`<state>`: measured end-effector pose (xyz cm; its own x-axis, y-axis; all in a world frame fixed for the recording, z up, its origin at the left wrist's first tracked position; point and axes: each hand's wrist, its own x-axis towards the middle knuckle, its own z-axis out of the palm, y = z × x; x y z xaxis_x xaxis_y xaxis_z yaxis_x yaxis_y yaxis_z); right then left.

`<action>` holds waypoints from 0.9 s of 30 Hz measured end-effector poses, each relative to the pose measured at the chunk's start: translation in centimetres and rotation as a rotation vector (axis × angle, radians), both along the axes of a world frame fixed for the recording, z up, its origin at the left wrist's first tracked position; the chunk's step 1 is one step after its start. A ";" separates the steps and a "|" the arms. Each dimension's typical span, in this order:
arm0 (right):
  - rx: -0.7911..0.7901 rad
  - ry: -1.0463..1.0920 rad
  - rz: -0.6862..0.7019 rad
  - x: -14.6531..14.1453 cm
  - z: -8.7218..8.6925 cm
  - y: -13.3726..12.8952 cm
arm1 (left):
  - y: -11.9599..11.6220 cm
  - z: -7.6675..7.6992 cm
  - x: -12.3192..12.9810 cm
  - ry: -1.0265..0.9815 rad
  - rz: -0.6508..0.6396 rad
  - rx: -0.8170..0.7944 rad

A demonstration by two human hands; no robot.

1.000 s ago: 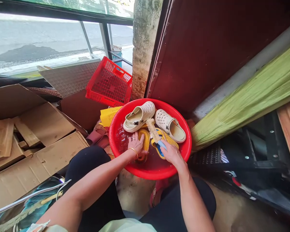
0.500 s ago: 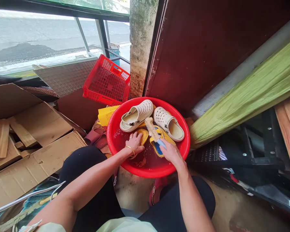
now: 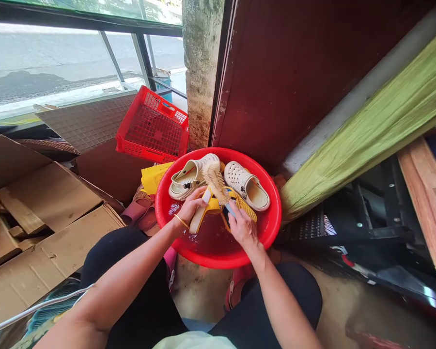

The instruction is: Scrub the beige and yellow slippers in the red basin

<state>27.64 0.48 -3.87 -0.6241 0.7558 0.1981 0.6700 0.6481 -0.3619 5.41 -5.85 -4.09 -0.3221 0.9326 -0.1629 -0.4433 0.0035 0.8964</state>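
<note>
A red basin [image 3: 162, 228] with water in it stands between my knees. My left hand [image 3: 192, 207] grips a yellow and white sandal [image 3: 199, 217], tilted on its side above the water. In my right hand [image 3: 242, 225] is a scrub brush [image 3: 217, 182] with pale bristles and a light blue handle; its head is over the sandal, and I cannot tell whether the bristles touch it. Another yellow sandal [image 3: 247, 208] with blue lies behind my right hand. Two cream clogs [image 3: 183, 182] rest at the back of the basin, the right clog [image 3: 241, 179] beside the door.
Behind the basin are a red plastic crate [image 3: 154, 128] and a dark red door [image 3: 276, 82]. Cardboard boxes [image 3: 51, 247] with wood pieces lie to the left. A green cloth [image 3: 352, 140] slants down on the right, near a wooden plank [image 3: 425, 194]. Pink footwear [image 3: 136, 211] sits left of the basin.
My left hand has lifted the sandal from flat in the basin and turned it on its side. My right hand has brought the brush closer to it. The view has shifted slightly.
</note>
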 end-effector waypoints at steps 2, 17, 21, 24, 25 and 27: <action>-0.028 -0.039 -0.061 0.8 -0.2 0.6 | -0.2 1.0 -0.8 -0.086 0.032 0.001; -0.053 -0.022 -0.059 -0.3 1.9 -0.8 | 0.3 0.6 -0.3 -0.114 0.125 0.006; -0.039 0.043 0.063 -1.2 1.8 -2.7 | 0.9 -0.2 0.5 -0.046 0.193 0.031; -0.052 0.003 0.044 -1.9 1.6 -3.1 | 1.2 -0.5 0.8 -0.081 0.216 -0.003; -0.060 -0.006 0.027 -2.0 1.6 -2.9 | 1.2 -0.5 0.8 -0.091 0.217 -0.016; -0.076 0.006 0.008 -1.8 1.6 -2.4 | 1.3 -0.4 0.5 -0.120 0.210 -0.026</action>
